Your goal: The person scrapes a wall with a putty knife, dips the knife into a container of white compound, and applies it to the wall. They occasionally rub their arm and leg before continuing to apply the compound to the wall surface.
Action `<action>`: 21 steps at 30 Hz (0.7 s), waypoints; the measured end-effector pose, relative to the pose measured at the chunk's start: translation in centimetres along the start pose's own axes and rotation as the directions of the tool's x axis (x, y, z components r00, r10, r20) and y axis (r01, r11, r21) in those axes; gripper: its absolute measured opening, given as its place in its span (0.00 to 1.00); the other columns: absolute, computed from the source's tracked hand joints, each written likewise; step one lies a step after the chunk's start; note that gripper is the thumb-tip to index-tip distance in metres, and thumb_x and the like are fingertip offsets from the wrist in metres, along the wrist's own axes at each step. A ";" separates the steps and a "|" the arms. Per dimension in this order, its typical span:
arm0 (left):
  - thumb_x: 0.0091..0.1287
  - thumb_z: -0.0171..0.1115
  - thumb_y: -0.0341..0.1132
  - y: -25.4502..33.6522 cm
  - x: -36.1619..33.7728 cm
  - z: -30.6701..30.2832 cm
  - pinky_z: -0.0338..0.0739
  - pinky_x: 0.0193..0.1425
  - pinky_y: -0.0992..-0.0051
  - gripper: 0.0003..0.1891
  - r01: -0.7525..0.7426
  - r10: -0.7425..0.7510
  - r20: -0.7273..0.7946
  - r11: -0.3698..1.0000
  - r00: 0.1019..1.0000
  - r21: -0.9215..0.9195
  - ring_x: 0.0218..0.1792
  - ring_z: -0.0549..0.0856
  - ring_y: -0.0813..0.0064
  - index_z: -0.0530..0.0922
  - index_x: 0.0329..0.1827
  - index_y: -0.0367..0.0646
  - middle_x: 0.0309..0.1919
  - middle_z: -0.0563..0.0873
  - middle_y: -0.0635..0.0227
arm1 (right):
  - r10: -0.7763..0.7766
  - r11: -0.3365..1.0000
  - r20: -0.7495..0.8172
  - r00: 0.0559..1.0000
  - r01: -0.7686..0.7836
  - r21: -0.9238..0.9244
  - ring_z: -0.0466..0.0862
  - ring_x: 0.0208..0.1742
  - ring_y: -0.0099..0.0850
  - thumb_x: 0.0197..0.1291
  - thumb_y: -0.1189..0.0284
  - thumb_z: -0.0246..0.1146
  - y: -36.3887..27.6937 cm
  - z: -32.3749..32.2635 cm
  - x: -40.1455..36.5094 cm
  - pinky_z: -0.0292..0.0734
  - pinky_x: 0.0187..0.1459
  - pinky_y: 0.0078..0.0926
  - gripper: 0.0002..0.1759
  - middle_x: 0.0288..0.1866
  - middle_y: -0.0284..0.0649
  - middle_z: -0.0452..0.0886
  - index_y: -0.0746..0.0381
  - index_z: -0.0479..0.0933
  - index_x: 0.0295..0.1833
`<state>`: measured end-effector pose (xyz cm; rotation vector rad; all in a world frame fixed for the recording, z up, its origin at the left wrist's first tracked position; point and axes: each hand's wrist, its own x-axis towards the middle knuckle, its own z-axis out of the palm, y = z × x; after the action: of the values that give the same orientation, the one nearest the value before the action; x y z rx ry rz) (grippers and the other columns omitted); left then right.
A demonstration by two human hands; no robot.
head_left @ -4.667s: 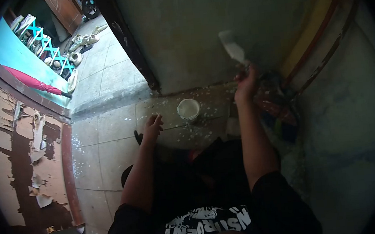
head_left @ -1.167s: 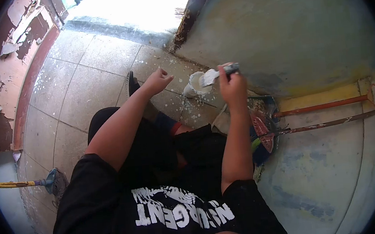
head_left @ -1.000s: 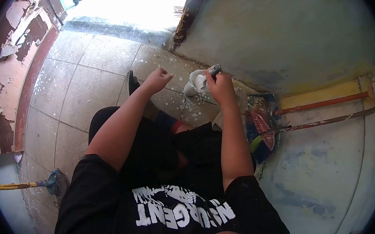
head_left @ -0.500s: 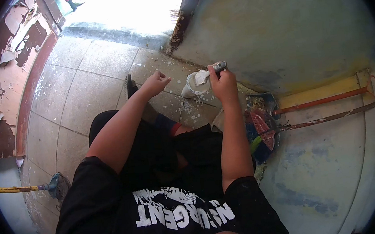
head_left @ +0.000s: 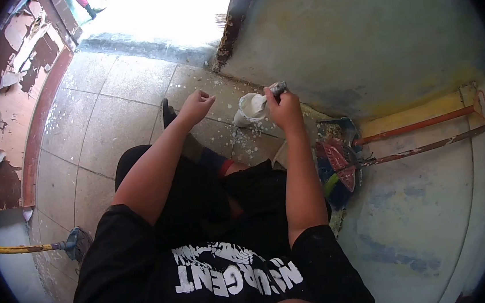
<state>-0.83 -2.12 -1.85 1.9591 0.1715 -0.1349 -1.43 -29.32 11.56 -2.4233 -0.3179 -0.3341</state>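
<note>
I am crouched on a tiled floor facing a pale wall (head_left: 359,31). My right hand (head_left: 284,108) grips a putty knife (head_left: 270,93), whose blade dips into a small white tub (head_left: 248,109) of white paste that stands tilted on the floor by the wall's foot. My left hand (head_left: 195,105) hovers loosely curled above the tiles to the left of the tub, holding nothing. A dark sandal (head_left: 166,112) lies just behind it.
A broom and dustpan (head_left: 336,163) with red and brown handles (head_left: 425,132) lean along the wall at right. A yellow-handled tool (head_left: 37,247) lies at lower left. A door with peeling paint (head_left: 10,97) stands at left. White flecks spatter the tiles.
Seconds ago my right hand held the knife up against the wall. It came down to the tub, lifted out with paste, and the blade now dips in again. My left hand barely moved.
</note>
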 end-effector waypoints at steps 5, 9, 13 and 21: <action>0.66 0.67 0.49 0.7 -0.5 0.1 0.81 0.48 0.62 0.24 -0.019 0.019 -0.041 1.000 0.999 -0.004 0.42 0.88 0.54 0.80 0.46 0.30 0.38 0.88 0.48 | -0.015 0.995 -0.087 0.996 0.024 0.097 0.82 0.28 0.55 0.66 0.56 0.66 -1.3 -2.6 0.6 0.75 0.31 0.46 0.26 0.25 0.57 0.81 0.71 0.79 0.28; 0.66 0.67 0.48 0.8 -0.6 0.0 0.81 0.46 0.63 0.24 -0.019 0.018 -0.028 1.000 0.999 -0.013 0.41 0.88 0.56 0.80 0.46 0.31 0.37 0.88 0.48 | -0.023 0.991 -0.087 0.996 0.034 0.126 0.79 0.26 0.41 0.68 0.61 0.65 -0.6 -2.0 0.4 0.74 0.30 0.38 0.21 0.24 0.51 0.81 0.70 0.78 0.32; 0.66 0.68 0.48 1.1 -0.8 -0.2 0.81 0.45 0.64 0.23 -0.010 0.010 -0.024 1.000 1.000 -0.007 0.40 0.88 0.58 0.80 0.46 0.31 0.36 0.88 0.49 | -0.079 0.992 -0.080 0.994 0.086 0.088 0.82 0.28 0.55 0.67 0.58 0.65 0.3 -0.9 0.2 0.74 0.30 0.44 0.25 0.25 0.58 0.80 0.71 0.79 0.29; 0.66 0.67 0.48 0.9 -0.8 0.0 0.81 0.47 0.63 0.24 0.004 -0.004 -0.014 1.000 1.000 -0.017 0.42 0.88 0.57 0.79 0.49 0.31 0.38 0.88 0.49 | -0.096 0.982 -0.067 0.993 0.106 0.158 0.82 0.29 0.56 0.68 0.58 0.65 -1.5 -1.1 0.0 0.75 0.32 0.44 0.23 0.27 0.57 0.81 0.70 0.80 0.32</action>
<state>-1.40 -2.51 -0.87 1.9430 0.1852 -0.1220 -2.01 -28.91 13.22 -2.2391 -0.4263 -0.4082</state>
